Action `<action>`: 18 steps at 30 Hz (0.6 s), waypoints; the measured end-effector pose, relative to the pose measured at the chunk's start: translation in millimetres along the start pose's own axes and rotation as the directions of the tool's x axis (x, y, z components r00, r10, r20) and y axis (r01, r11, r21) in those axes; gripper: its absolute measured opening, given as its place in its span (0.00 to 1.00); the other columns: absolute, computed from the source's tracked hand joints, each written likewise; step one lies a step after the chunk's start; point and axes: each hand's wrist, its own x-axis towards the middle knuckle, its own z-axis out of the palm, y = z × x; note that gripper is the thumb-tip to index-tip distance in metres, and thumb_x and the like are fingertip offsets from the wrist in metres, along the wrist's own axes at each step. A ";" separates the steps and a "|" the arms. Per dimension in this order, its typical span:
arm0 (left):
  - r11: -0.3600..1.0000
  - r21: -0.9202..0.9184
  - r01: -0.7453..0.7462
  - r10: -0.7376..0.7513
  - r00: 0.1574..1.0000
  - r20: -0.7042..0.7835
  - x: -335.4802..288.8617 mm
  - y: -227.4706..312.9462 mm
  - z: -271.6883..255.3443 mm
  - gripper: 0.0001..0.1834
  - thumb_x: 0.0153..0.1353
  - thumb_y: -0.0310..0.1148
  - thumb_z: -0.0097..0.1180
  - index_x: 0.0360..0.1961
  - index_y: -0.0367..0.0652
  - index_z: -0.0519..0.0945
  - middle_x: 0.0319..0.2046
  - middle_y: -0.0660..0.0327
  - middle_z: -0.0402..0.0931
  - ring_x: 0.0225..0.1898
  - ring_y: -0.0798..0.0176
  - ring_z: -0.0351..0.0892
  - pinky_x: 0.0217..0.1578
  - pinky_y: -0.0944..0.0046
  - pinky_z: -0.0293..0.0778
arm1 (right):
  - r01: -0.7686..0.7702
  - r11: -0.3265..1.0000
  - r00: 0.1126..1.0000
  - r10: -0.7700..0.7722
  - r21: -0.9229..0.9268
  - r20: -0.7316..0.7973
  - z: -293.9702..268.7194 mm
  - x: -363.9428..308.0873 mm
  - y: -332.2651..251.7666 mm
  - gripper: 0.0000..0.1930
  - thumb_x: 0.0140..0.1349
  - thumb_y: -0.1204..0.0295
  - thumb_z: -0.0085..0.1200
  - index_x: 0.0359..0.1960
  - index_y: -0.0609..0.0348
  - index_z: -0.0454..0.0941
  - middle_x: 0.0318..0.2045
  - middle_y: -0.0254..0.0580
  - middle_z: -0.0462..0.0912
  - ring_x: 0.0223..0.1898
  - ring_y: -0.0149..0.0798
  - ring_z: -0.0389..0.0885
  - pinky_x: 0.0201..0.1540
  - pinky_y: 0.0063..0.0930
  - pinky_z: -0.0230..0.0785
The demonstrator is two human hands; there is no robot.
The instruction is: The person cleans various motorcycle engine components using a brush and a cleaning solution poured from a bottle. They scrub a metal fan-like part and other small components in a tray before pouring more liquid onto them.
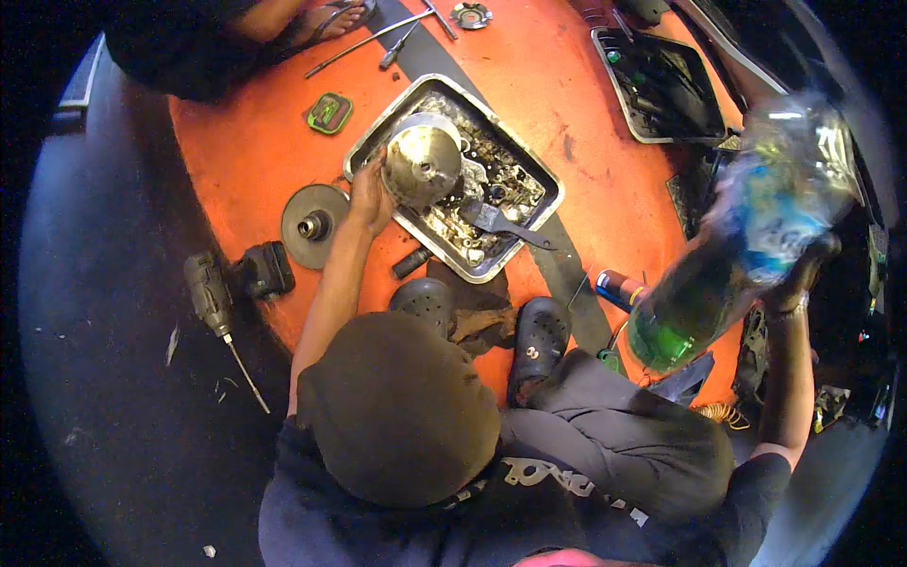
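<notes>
While the left hand (370,194) grips the metal bell (421,165), steadying it on edge over the tray's (546,196) near-left rim, the right hand (798,283) closes around a green bottle (727,274), lifted clear beyond the orange mat's (255,142) right edge.

A mechanic's floor workshop, shown by the metal tray (540,189) of greasy engine parts, a power drill (210,295), long hand tools (364,42) and an orange painted floor (241,161).
</notes>
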 end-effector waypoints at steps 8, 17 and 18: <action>1.000 0.022 -0.020 0.020 1.000 0.001 17.4 1.8 -12.2 0.27 0.75 0.48 0.38 0.63 0.38 0.69 0.59 0.54 0.74 0.60 0.55 0.75 0.62 0.48 0.69 | -0.580 0.762 0.477 0.604 -0.288 0.639 154.9 -24.7 48.9 0.36 0.64 0.43 0.55 0.59 0.66 0.72 0.50 0.43 0.80 0.51 0.35 0.77 0.56 0.35 0.68; 0.996 0.079 -0.034 0.033 0.999 0.022 28.2 2.5 -11.8 0.29 0.75 0.49 0.35 0.64 0.36 0.68 0.60 0.52 0.74 0.59 0.54 0.75 0.61 0.50 0.70 | -0.698 0.588 0.325 0.768 -0.409 0.552 175.0 -17.6 64.5 0.39 0.63 0.38 0.52 0.54 0.67 0.77 0.45 0.46 0.84 0.48 0.36 0.80 0.54 0.34 0.70; 0.998 0.058 -0.032 0.029 0.999 0.043 30.5 2.5 -13.3 0.28 0.75 0.48 0.37 0.64 0.37 0.68 0.60 0.53 0.74 0.59 0.54 0.76 0.60 0.50 0.72 | -0.702 0.585 0.303 0.762 -0.407 0.573 176.8 -17.5 63.7 0.38 0.63 0.38 0.53 0.53 0.67 0.78 0.44 0.45 0.84 0.46 0.36 0.81 0.52 0.33 0.71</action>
